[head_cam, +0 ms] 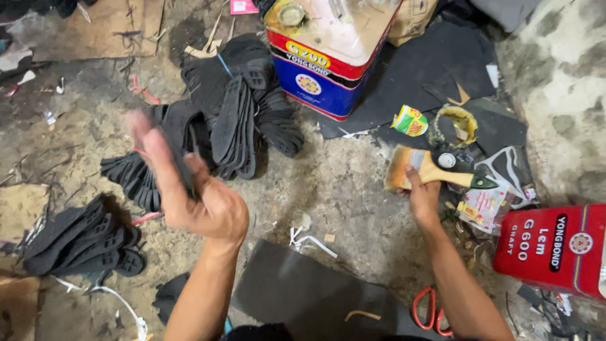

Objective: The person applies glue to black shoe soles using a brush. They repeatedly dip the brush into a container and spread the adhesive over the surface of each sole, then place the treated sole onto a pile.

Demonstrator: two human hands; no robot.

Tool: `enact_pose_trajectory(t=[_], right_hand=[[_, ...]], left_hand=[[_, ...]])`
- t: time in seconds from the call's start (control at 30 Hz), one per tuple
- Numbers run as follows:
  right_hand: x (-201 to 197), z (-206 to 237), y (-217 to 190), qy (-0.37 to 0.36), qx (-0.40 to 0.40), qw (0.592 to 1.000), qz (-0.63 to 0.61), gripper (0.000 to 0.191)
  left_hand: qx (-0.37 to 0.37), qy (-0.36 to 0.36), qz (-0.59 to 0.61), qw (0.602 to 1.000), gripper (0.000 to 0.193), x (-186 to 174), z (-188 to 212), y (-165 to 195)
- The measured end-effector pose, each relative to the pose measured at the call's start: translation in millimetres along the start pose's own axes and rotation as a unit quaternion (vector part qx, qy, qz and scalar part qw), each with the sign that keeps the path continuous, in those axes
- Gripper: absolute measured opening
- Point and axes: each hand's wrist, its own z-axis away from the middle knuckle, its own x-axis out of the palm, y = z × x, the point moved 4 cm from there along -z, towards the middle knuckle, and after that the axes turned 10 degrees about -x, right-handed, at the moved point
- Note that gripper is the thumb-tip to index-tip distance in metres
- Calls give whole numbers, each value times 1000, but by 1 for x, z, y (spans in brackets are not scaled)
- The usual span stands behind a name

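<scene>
My left hand (189, 183) is raised above the floor, fingers spread and blurred, holding nothing. It hovers in front of a pile of black rubber shoe soles (233, 113). My right hand (421, 192) grips a wide paintbrush (429, 169) by its yellow wooden handle, bristles pointing left, just above the dirty concrete floor. A small open glue tin (453, 125) with a crusted yellow rim sits just beyond the brush.
A large red, white and blue square tin can (325, 53) stands at the top. A red box-shaped can (555, 249) sits at right. More black soles (82, 240) lie at left. Orange-handled scissors (429, 312) and a black rubber sheet (303, 290) lie near me.
</scene>
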Motion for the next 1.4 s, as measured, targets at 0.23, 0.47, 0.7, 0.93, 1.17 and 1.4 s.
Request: enact_pose_trajectory(t=[0.23, 0.47, 0.7, 0.93, 1.17, 1.4], right_hand=[[11, -3, 2, -1, 32, 997, -66, 30], [4, 0, -11, -12, 0, 1000, -19, 34], [13, 4, 11, 30, 3, 998, -52, 35], [87, 91, 3, -236, -337, 895, 173, 41], [55, 26, -5, -179, 38, 904, 385, 43], [55, -1, 6, -156, -210, 950, 172, 35]], left_hand=[[129, -537, -226, 802, 62, 55, 183, -94], [-224, -575, 28, 786, 58, 54, 226, -107], [-517, -275, 49, 809, 44, 42, 242, -133], [-642, -233, 75, 726, 33, 22, 305, -172], [-660, -234, 154, 697, 38, 26, 261, -129], [-560, -441, 241, 658, 66, 67, 199, -27]])
